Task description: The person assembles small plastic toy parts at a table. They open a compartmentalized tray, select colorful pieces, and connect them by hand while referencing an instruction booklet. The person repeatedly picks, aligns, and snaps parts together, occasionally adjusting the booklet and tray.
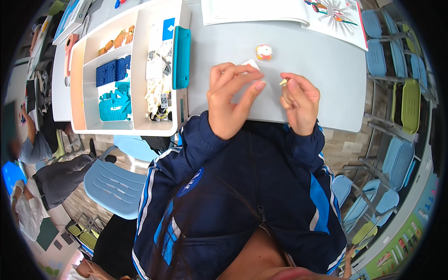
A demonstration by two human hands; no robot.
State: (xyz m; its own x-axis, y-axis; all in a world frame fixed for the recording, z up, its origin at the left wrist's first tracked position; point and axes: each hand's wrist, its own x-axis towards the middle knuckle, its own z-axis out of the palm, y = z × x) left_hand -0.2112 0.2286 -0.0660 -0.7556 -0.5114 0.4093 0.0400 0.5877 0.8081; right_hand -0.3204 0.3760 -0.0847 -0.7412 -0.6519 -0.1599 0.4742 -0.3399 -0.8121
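Desk (340, 93) spans the upper part of the frame. Right grip (301, 102), right of upper centre, pinches a small pale-yellow piece (283, 82) between thumb and forefinger. Left grip (231, 100), near upper centre, is spread, thumb apart from curved fingers. A white-and-orange object (264, 52) lies above, between both. A compartmented white tray (140, 133), upper left, contains teal bricks (115, 106) and dark-blue bricks (112, 71).

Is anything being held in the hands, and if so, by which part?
The right hand holds a small pale-yellow piece by one end between its fingers; the other end sticks out. The left hand appears empty.
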